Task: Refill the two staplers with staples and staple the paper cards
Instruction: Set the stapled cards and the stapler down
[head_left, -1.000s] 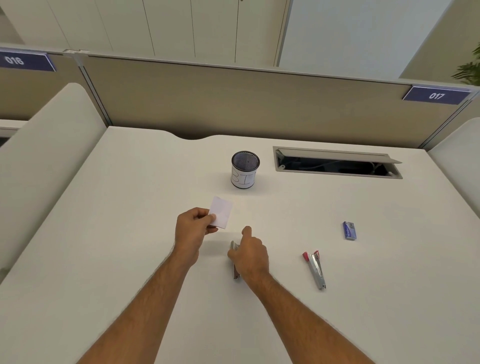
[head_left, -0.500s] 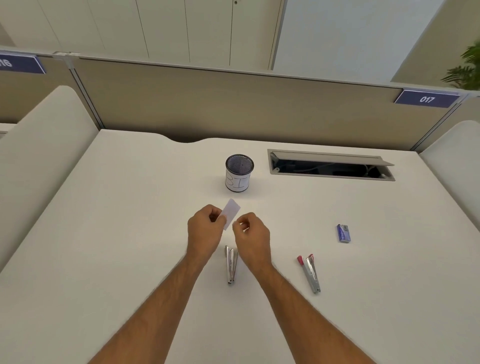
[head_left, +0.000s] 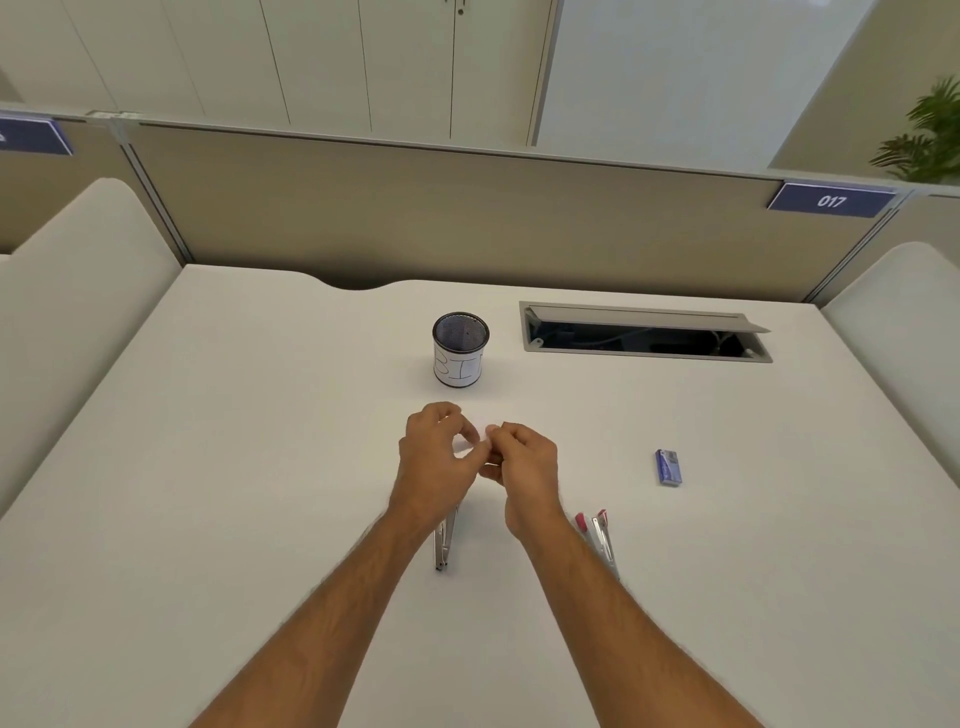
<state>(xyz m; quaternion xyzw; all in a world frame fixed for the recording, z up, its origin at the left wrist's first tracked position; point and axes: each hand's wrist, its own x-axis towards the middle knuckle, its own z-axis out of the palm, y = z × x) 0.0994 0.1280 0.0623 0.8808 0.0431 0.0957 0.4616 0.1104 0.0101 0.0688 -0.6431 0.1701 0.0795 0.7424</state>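
Both my hands meet above the middle of the white desk and pinch a small white paper card (head_left: 474, 448) between them. My left hand (head_left: 434, 454) holds its left side, my right hand (head_left: 522, 462) its right side; most of the card is hidden by fingers. A silver stapler (head_left: 444, 540) lies open on the desk under my left wrist, partly hidden. A second stapler with red ends (head_left: 597, 538) lies beside my right forearm. A small blue staple box (head_left: 667, 467) rests further right.
A mesh pen cup (head_left: 460, 349) with a white label stands behind my hands. An open cable hatch (head_left: 644, 335) is sunk into the desk at the back right. A beige partition runs along the far edge of the desk (head_left: 208, 467).
My right hand has let go of the silver stapler on the desk and risen to the card. Both hands now pinch the card together, closer to the pen cup.
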